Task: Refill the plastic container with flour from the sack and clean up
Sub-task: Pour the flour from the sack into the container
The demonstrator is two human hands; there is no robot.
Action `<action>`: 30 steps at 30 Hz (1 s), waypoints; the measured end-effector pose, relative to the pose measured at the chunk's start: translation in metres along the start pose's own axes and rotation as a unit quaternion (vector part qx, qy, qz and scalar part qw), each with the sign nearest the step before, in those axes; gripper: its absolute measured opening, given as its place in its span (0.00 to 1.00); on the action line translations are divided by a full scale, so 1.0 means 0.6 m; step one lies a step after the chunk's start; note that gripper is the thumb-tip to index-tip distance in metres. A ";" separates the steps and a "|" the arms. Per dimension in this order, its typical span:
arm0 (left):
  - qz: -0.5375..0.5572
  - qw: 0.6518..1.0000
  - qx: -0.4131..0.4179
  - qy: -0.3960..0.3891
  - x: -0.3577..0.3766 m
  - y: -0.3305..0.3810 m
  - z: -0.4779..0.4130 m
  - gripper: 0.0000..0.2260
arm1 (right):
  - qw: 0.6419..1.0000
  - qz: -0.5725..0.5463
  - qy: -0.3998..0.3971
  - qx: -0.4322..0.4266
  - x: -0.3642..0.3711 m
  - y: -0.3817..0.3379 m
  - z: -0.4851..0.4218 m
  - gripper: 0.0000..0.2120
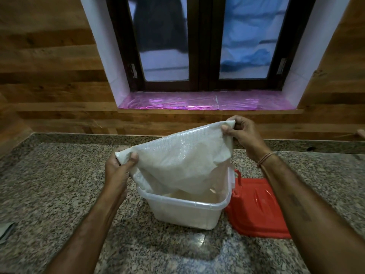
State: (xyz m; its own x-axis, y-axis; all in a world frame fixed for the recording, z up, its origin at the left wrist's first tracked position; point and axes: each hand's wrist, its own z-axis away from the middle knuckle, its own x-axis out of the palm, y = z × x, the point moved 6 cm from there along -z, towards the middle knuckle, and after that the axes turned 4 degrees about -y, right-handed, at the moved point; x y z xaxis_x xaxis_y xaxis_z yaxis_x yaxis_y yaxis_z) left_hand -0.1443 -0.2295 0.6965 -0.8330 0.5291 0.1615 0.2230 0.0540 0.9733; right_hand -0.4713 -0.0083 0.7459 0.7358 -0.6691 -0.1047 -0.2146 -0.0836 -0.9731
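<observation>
From the head camera, the sack [181, 161] hangs upended over the plastic container [185, 212], its open end dipping inside the far part of the tub, with a pale heap of flour [183, 194] visible below it. The left hand [120, 165] has its grip closed on the sack's lower left corner, thumb on the near face and fingers curled behind. The right hand [243, 135], raised higher and farther off, pinches the opposite corner between thumb and fingers, so the bottom seam slopes up to the right. The sack is thin woven plastic, translucent and limp. It sags and creases between the two grips and looks close to empty, so I judge it light and floppy, with a slick surface that could slide out of a loose pinch. The two bottom corners, where the weave bunches, look like the sound places to hold while shaking out what remains. The container stands on the speckled stone desk [59, 184] with stiff clear walls and a rolled rim that offers a firm hold. With flour in it, it probably needs both hands. Its red lid [258, 208] lies flat on the desk, touching the container's right side. It looks rigid and easy to pick up by an edge.
</observation>
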 end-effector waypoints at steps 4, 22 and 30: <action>-0.049 0.998 0.024 -0.009 -0.003 0.029 -0.009 0.09 | 1.000 0.015 -0.004 -0.013 -0.001 -0.010 0.004 0.04; -0.466 0.862 0.126 -0.154 0.161 0.087 -0.023 0.11 | 1.000 0.008 0.010 -0.020 0.017 -0.041 -0.009 0.07; -0.430 0.888 0.126 -0.106 0.214 0.087 -0.031 0.10 | 0.998 -0.055 0.018 -0.014 0.005 -0.043 -0.005 0.07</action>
State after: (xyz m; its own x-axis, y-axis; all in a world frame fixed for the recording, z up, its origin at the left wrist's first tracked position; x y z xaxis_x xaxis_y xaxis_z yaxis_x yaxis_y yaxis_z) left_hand -0.2492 -0.1741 0.7708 -0.6425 0.3460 -0.6838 -0.3210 0.6888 0.6500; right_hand -0.4654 -0.0106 0.7711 0.7324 -0.6808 0.0101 -0.1520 -0.1780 -0.9722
